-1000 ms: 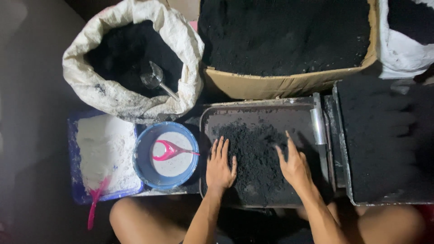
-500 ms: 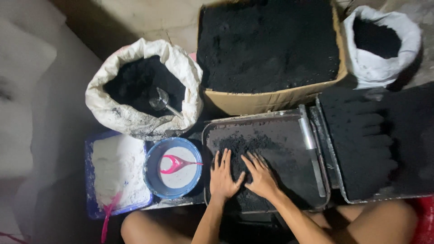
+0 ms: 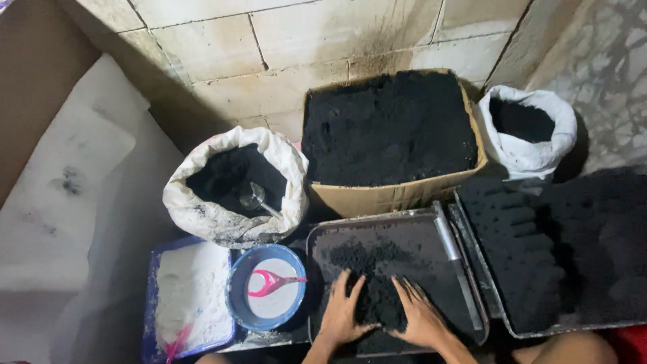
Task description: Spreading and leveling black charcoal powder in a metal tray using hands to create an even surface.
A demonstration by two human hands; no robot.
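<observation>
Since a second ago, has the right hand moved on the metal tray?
Yes. The right hand slid left across the metal tray, away from its right rim, to beside the left hand.

Lighting's coming from overhead and it's pretty dim and warm overall, with the pale block wall [image 3: 323,40] catching most of it while the far left and bottom corners are sinking into murky shadow. The black powder in the cardboard box [image 3: 391,128] is swallowing all detail, and everything's looking a bit soft and grainy, with lines bending slightly toward the edges.
</observation>
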